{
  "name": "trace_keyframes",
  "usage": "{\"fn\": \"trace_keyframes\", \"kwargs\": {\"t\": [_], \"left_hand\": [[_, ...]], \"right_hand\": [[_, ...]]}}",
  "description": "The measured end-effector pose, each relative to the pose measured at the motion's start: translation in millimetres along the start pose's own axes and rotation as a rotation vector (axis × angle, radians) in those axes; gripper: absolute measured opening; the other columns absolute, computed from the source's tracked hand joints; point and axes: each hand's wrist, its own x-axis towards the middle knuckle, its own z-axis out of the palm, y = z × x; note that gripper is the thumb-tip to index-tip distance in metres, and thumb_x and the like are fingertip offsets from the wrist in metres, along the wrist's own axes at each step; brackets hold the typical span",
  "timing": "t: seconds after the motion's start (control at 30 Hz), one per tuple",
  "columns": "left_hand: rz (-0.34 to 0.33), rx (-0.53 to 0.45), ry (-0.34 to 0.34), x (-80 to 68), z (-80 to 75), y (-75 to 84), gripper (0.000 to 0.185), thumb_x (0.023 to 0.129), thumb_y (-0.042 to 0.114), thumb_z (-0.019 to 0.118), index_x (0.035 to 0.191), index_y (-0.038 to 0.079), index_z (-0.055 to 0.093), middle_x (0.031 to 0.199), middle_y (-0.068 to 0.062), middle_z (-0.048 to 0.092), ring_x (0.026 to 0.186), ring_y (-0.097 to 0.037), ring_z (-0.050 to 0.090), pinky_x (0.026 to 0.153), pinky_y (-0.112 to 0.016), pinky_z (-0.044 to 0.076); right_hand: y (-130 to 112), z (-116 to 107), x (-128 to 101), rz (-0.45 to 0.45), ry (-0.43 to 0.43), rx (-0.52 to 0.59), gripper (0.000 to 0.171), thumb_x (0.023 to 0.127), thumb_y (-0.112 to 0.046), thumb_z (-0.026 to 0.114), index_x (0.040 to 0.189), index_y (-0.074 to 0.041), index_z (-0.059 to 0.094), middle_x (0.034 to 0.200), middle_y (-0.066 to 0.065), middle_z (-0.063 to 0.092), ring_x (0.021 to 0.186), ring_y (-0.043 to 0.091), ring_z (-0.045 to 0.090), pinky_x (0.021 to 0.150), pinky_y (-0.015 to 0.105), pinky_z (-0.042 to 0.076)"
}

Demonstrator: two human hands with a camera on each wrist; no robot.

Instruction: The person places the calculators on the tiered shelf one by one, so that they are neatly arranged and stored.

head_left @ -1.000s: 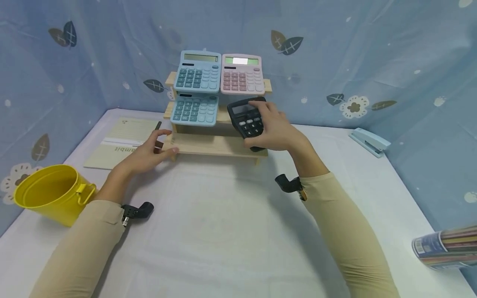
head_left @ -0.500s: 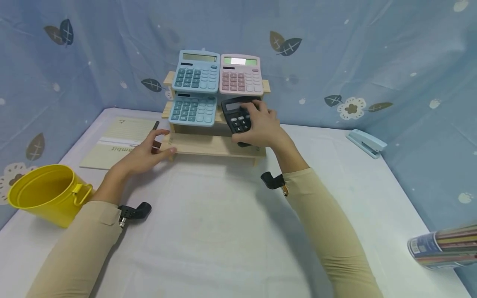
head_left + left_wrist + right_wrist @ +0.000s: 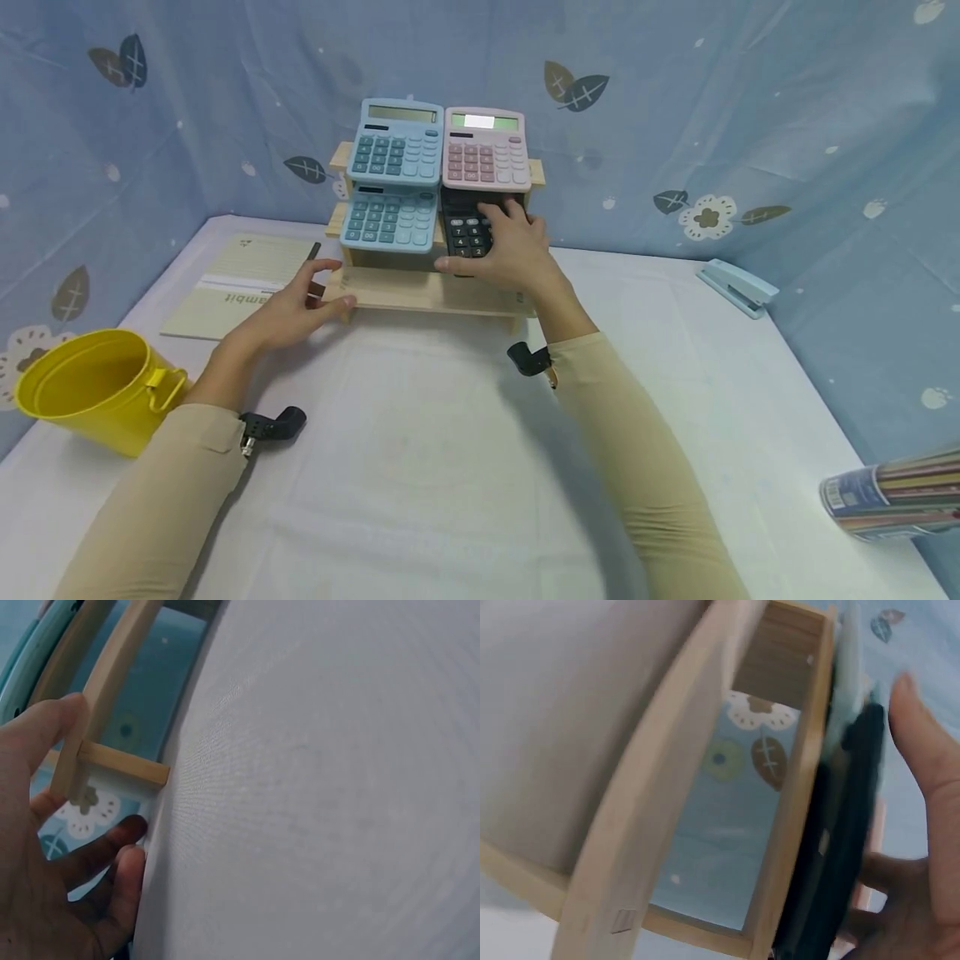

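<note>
A stepped wooden rack stands against the back cloth. Its top step bears a blue calculator and a pink calculator. On the middle step, a second blue calculator leans at left. Right beside it, my right hand holds a black calculator, partly covering its keys. The right wrist view shows this black calculator edge-on against the step, the thumb near one end. My left hand pinches the left end of the bottom step; in the left wrist view its thumb presses the wood.
A notebook and a dark pen lie left of the rack. The yellow bucket is beside my left forearm. A light blue stapler sits at the back right, and a tub of coloured pencils at the right edge.
My right hand has moved left with the black calculator, which has straightened from a tilt and now sits beside the lower blue one, under the pink one. The left hand stays put.
</note>
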Motion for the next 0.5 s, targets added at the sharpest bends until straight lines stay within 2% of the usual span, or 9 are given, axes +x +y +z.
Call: {"fn": "trace_keyframes", "kwargs": {"t": [0.13,0.2,0.3,0.5], "left_hand": [[-0.004,-0.001,-0.001,-2.0,-0.1,-1.6,0.092,0.095,0.069,0.058,0.164,0.032,0.008,0.147,-0.03,0.042,0.133,-0.046,0.047,0.101,-0.063,0.041],[-0.006,0.001,0.002,-2.8,-0.3,-1.9,0.093,0.095,0.069,0.058,0.164,0.031,0.008,0.147,-0.03,0.042,0.132,-0.046,0.047,0.1,-0.063,0.041],[-0.006,0.0,0.006,-2.7,-0.2,-1.7,0.093,0.095,0.069,0.058,0.164,0.031,0.009,0.147,-0.03,0.042,0.132,-0.045,0.047,0.099,-0.063,0.042],[0.002,-0.004,0.004,0.2,0.2,-1.8,0.092,0.095,0.069,0.058,0.164,0.032,0.009,0.147,-0.029,0.044,0.132,-0.044,0.047,0.1,-0.062,0.042]], "right_hand": [[5,-5,0,-0.036,-0.074,0.048,0.121,0.068,-0.059,0.091,0.164,-0.023,0.027,0.173,0.011,0.005,0.151,0.05,0.014,0.116,0.066,0.024],[8,-7,-1,-0.05,-0.083,0.082,0.121,0.067,-0.053,0.093,0.164,-0.023,0.028,0.173,0.01,0.004,0.151,0.048,0.014,0.115,0.066,0.025],[11,-4,-1,-0.048,-0.039,0.123,0.118,0.067,-0.05,0.094,0.162,-0.021,0.031,0.172,0.01,0.008,0.15,0.045,0.017,0.116,0.063,0.028],[13,5,1,-0.012,0.061,0.112,0.114,0.069,-0.06,0.09,0.161,-0.02,0.035,0.171,0.007,0.013,0.146,0.041,0.023,0.117,0.061,0.026]]}}
